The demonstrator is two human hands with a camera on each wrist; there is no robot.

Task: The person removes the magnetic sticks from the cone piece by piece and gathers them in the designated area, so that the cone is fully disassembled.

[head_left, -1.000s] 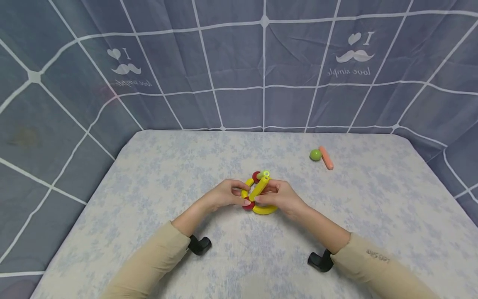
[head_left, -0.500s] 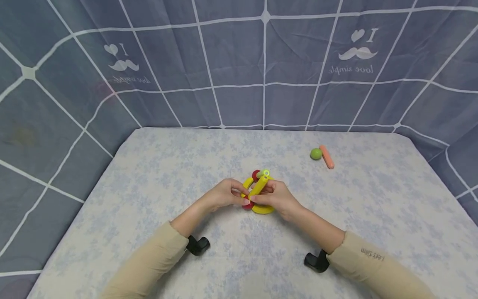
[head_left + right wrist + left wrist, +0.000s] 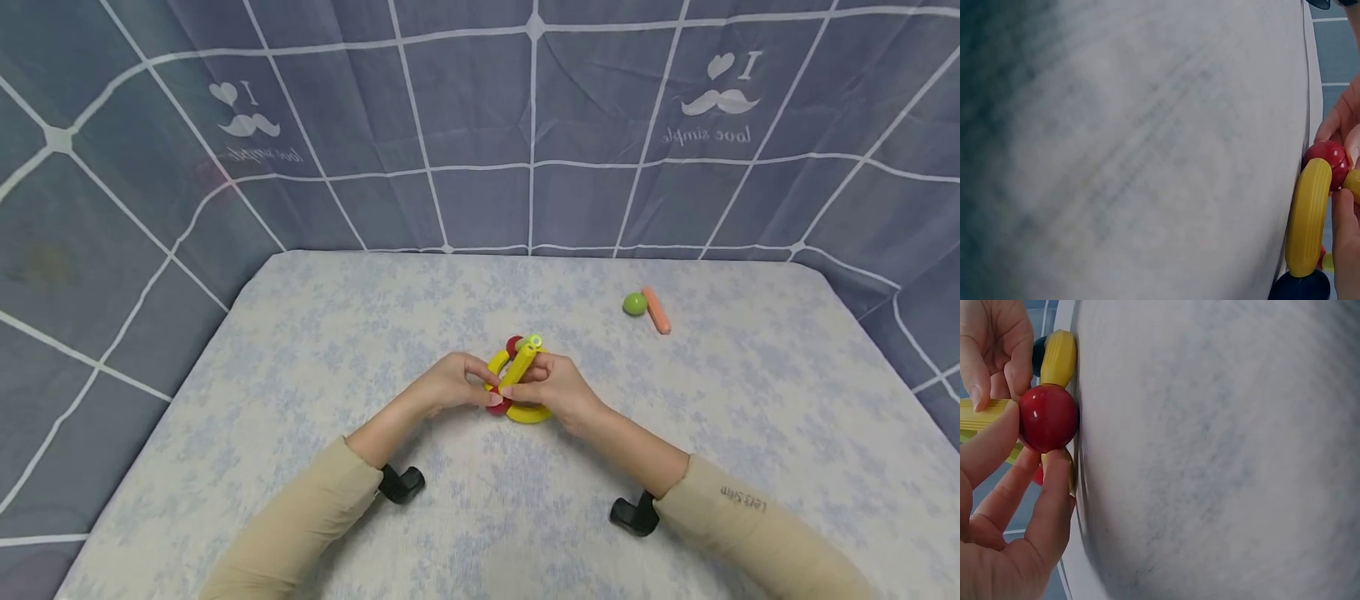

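Observation:
A ring of curved yellow pieces (image 3: 529,414) and red balls lies at the table's middle, with a straight yellow rod (image 3: 519,367) rising from the near red ball (image 3: 498,407). My left hand (image 3: 448,389) pinches that red ball (image 3: 1049,419) between thumb and fingers, seen close in the left wrist view. My right hand (image 3: 564,394) grips the rod low down, near the ball. Behind it, a yellow-green rod stands by the far red ball (image 3: 513,346). In the right wrist view a dark ball (image 3: 1301,286) joins the end of a curved yellow piece (image 3: 1308,219).
A green ball (image 3: 634,304) and an orange rod (image 3: 656,311) lie side by side on the table, back right of the hands. A grey-blue curtain with white lines (image 3: 480,208) hangs behind the table's far edge.
My right hand has shifted slightly left, its thumb lower on the yellow rod near the red ball. My left hand keeps its hold on the ball.

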